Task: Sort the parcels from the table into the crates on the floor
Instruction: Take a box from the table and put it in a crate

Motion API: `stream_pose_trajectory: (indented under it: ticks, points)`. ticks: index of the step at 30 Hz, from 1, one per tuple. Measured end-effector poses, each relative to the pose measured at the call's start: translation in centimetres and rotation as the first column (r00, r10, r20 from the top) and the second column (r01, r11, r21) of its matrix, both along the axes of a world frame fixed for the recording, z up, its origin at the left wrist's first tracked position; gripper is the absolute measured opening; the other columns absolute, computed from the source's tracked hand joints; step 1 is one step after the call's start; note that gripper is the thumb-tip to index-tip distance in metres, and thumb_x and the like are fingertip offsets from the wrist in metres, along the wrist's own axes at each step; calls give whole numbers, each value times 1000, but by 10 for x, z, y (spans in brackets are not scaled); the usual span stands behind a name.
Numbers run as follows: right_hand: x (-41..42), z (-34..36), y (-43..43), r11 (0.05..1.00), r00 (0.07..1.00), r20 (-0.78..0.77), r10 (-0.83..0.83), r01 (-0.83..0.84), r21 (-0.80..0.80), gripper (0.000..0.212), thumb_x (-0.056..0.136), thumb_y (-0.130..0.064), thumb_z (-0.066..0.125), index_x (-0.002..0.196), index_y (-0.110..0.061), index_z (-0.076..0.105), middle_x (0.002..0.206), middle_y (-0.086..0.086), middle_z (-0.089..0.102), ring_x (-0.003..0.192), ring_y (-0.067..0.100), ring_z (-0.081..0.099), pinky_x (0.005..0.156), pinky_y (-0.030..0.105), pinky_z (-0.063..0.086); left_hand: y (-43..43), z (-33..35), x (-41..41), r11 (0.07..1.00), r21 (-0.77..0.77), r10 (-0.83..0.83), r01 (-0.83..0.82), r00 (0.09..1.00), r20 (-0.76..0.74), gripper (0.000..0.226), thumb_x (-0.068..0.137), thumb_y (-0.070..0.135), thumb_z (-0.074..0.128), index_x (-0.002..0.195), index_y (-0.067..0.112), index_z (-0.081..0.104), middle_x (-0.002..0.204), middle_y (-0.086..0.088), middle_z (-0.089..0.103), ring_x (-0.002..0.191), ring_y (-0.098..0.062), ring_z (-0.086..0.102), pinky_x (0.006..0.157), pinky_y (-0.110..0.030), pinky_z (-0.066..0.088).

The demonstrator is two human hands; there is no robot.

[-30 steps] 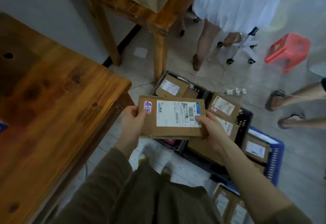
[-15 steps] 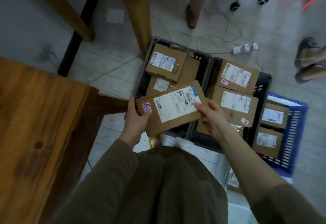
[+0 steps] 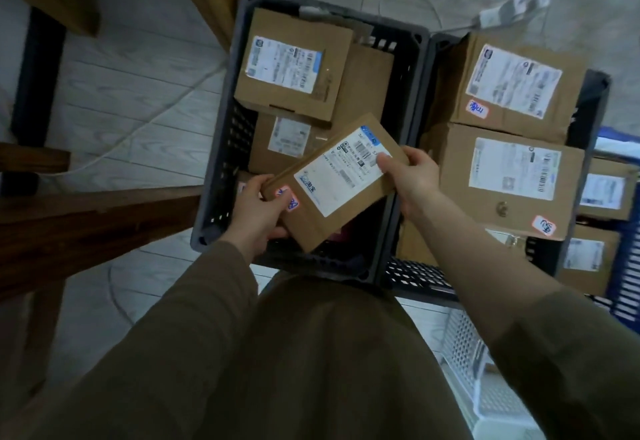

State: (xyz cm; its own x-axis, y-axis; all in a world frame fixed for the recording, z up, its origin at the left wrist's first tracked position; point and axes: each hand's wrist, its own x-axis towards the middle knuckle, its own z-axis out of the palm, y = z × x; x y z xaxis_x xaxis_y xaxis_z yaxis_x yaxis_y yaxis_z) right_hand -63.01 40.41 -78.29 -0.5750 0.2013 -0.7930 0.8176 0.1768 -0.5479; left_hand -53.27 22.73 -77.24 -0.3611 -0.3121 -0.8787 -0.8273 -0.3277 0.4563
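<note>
over the near half of the dark grey crate (image 3: 221, 162) on the floor, a flat brown parcel (image 3: 332, 194) is held aslant by both hands, its white shipping label facing up and a small red-edged sticker near its left end. the left hand (image 3: 256, 218) grips that left end, thumb on top beside the sticker and fingers curled underneath. the right hand (image 3: 414, 176) pinches the far right corner, thumb pressed on the label, fingers behind the edge. deeper in the same crate a tilted box (image 3: 294, 65) at the far left corner overlaps a lower box (image 3: 287, 142) nearer the middle, both labelled. just beside this crate on the right stands a second dark crate (image 3: 597, 93) holding two larger boxes (image 3: 512, 180), each with a label and a red-edged sticker. past its right side a blue crate (image 3: 627, 294) holds more parcels, and a white crate (image 3: 474, 367) sits at the near right. a wooden table (image 3: 97, 228) juts from the left.
</note>
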Motion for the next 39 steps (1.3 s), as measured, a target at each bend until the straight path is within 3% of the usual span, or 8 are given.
stream_pose_trajectory:
  ticks: [6, 15, 20, 23, 27, 30, 35, 39]
  points:
    - [-27, -29, -17, 988, 984, -131, 122, -109, 107, 58, 84, -24, 68, 134, -9, 42, 118, 5, 55, 101, 19, 59, 87, 33, 53, 9, -35, -11, 993, 16, 117, -117, 993, 6, 39, 93, 7, 54, 128, 13, 40, 111, -3, 50, 77, -15, 57, 36, -21, 49]
    - [-31, -36, -13, 954, 970, -22, 242, -234, 190, 56, 82, -29, 70, 127, -6, 46, 114, 5, 58, 95, 17, 59, 71, 26, 52, -4, -40, -18, 1000, -19, 16, -16, 999, 43, 42, 93, 9, 53, 132, 15, 39, 124, -4, 49, 98, -20, 57, 52, -31, 56]
    - [23, -29, 5, 756, 806, 74, 587, -578, 308, 53, 84, -36, 66, 126, -6, 50, 113, 6, 60, 101, 22, 58, 79, 30, 46, -15, -51, 19, 994, -99, -37, 48, 994, 105, 50, 94, 8, 53, 139, 19, 35, 135, -7, 48, 117, -27, 52, 79, -41, 49]
    - [59, -27, 16, 698, 727, 166, 666, -686, 206, 47, 86, -33, 64, 126, -11, 50, 112, 3, 63, 102, 23, 61, 85, 36, 51, -18, -55, 35, 990, -140, -8, 23, 995, 100, 43, 92, 13, 56, 133, 10, 43, 127, -7, 56, 107, -23, 56, 75, -34, 47]
    - [95, -29, 25, 754, 749, 274, 604, -648, 109, 29, 90, -28, 60, 110, -11, 49, 104, 2, 60, 92, 22, 62, 76, 38, 55, -12, -57, 27, 993, -114, -32, 36, 999, 37, 31, 94, 8, 52, 125, 8, 51, 110, -5, 58, 96, -20, 56, 80, -35, 46]
    - [106, -31, 26, 821, 820, 246, 517, -556, 126, 18, 91, -26, 58, 99, -13, 49, 100, 6, 62, 87, 22, 63, 70, 34, 54, -14, -65, 18, 985, -129, -119, 117, 993, -6, 29, 95, 10, 51, 124, 11, 50, 109, -3, 58, 90, -14, 57, 74, -28, 47]
    - [105, -35, 23, 805, 824, 183, 536, -564, 183, 17, 91, -30, 59, 92, -14, 53, 87, 5, 64, 69, 18, 62, 46, 20, 44, -25, -85, 19, 980, -103, -168, 170, 985, 27, 28, 96, 12, 48, 124, 13, 50, 111, -5, 59, 97, -19, 58, 76, -31, 49]
    - [104, -35, 24, 789, 825, 122, 552, -564, 243, 19, 87, -34, 63, 87, -16, 57, 77, -1, 63, 71, 19, 64, 54, 27, 49, -27, -101, 24, 981, -94, -163, 167, 985, 49, 26, 97, 12, 47, 122, 10, 50, 110, -7, 60, 95, -19, 58, 75, -32, 48]
